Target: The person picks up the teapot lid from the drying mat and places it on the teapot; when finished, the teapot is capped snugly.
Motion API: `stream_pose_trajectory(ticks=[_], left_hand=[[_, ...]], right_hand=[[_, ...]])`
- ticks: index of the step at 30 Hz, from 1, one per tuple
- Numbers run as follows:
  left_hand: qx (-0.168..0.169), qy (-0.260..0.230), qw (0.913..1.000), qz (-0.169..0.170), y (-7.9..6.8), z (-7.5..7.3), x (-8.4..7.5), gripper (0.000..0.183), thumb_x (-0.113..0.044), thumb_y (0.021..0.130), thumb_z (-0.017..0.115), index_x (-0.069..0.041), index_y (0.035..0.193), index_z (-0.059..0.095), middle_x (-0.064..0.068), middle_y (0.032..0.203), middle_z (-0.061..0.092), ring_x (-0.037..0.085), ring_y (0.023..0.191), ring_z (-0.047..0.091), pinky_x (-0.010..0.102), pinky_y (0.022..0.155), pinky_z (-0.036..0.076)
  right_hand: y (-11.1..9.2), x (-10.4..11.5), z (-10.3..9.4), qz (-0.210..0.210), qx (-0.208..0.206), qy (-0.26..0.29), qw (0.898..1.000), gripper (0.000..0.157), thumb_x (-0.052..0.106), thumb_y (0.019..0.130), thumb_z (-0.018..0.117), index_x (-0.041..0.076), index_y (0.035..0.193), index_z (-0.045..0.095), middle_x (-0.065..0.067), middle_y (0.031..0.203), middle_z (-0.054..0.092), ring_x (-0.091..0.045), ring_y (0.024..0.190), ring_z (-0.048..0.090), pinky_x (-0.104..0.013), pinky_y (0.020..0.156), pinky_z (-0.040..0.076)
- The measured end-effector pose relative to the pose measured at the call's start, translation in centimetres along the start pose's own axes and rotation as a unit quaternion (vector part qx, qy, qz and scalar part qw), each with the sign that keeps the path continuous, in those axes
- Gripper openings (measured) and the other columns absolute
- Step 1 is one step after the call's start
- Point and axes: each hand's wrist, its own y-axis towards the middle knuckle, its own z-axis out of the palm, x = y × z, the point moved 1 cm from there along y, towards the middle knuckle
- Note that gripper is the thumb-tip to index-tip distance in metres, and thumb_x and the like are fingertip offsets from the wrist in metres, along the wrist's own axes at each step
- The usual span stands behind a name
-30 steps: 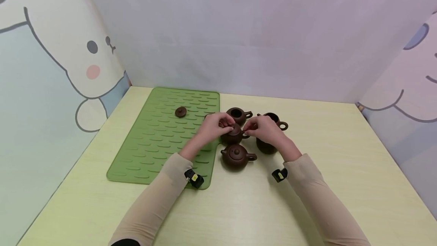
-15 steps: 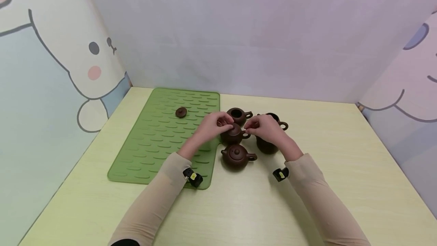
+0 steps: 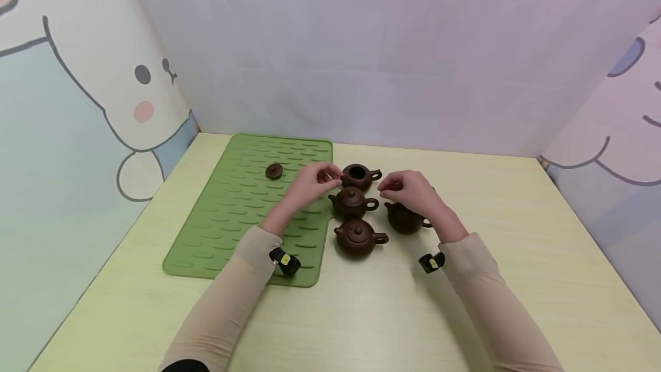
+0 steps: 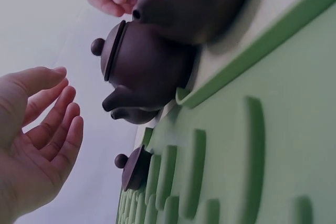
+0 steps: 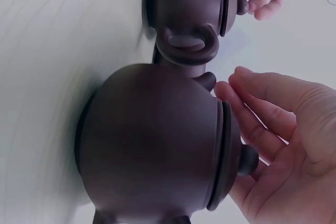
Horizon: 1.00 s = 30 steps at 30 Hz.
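My left hand [image 3: 311,183] hovers over the right edge of the green mat, fingers loosely bent and holding nothing. Just right of it stands a dark brown lidded teapot [image 3: 351,204], its spout toward the mat. My right hand [image 3: 411,193], also holding nothing, is above another lidded teapot [image 3: 405,220]; the right wrist view shows its fingers beside that pot's lid knob [image 5: 248,159], contact unclear. Behind the middle pot sits a lidless teapot [image 3: 356,174] with a dark opening. A further lidded teapot [image 3: 357,238] stands in front. A loose lid [image 3: 274,171] lies on the mat.
The green ridged mat [image 3: 206,245] covers the table's left part, its right edge close to the teapots. Light wooden tabletop [image 3: 506,234] extends right and in front. A pale wall [image 3: 372,73] rises behind, with cartoon-printed side walls. My right hand largely hides another pot behind it.
Both hands have moved away from the middle teapot: the left went left off its lid, the right went right off its handle. The middle teapot is now fully visible. The other pots have stayed put.
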Motion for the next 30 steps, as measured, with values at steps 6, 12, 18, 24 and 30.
stream_pose_trajectory(ticks=[6,12,18,24,30], left_hand=[[-0.011,0.002,0.9999,-0.006,0.3,-0.6,0.3,0.023,-0.015,0.095,0.068,-0.002,0.114,0.068,0.011,0.105,0.070,0.021,0.091,0.065,0.029,0.080,0.056],[-0.023,0.010,0.9997,0.000,0.5,-1.3,0.8,0.022,-0.014,0.095,0.066,-0.002,0.114,0.068,0.012,0.109,0.071,0.025,0.097,0.066,0.034,0.086,0.056],[-0.033,0.014,0.9993,-0.004,0.6,-1.7,1.3,0.023,-0.014,0.096,0.066,-0.003,0.116,0.068,0.012,0.111,0.071,0.027,0.100,0.066,0.038,0.088,0.056],[-0.044,0.022,0.9987,-0.017,0.7,-2.1,1.9,0.022,-0.019,0.096,0.066,-0.006,0.115,0.068,0.010,0.112,0.071,0.025,0.102,0.066,0.039,0.089,0.056],[-0.049,0.026,0.9982,-0.025,0.8,-2.2,2.4,0.020,-0.018,0.097,0.066,-0.007,0.114,0.068,0.010,0.112,0.070,0.026,0.102,0.066,0.040,0.088,0.056]], right_hand=[[-0.3,-0.4,-0.6,0.008,-0.010,0.003,1.000,0.016,0.016,0.092,0.071,0.007,0.104,0.075,-0.008,0.100,0.076,-0.023,0.095,0.069,-0.042,0.090,0.053],[-0.7,-0.7,-1.1,0.020,-0.023,0.000,1.000,0.016,0.016,0.092,0.071,0.009,0.104,0.076,-0.008,0.101,0.076,-0.023,0.095,0.068,-0.040,0.090,0.053],[-1.2,-1.0,-1.7,0.026,-0.035,0.005,0.999,0.016,0.016,0.091,0.071,0.008,0.104,0.076,-0.008,0.101,0.076,-0.022,0.095,0.068,-0.037,0.088,0.051],[-1.6,-1.8,-2.1,0.034,-0.044,0.011,0.998,0.018,0.015,0.093,0.069,0.005,0.107,0.075,-0.012,0.109,0.075,-0.026,0.100,0.069,-0.038,0.087,0.052],[-2.0,-2.5,-2.5,0.041,-0.056,0.007,0.998,0.019,0.017,0.094,0.069,0.005,0.109,0.074,-0.013,0.110,0.074,-0.029,0.103,0.069,-0.042,0.091,0.052]])
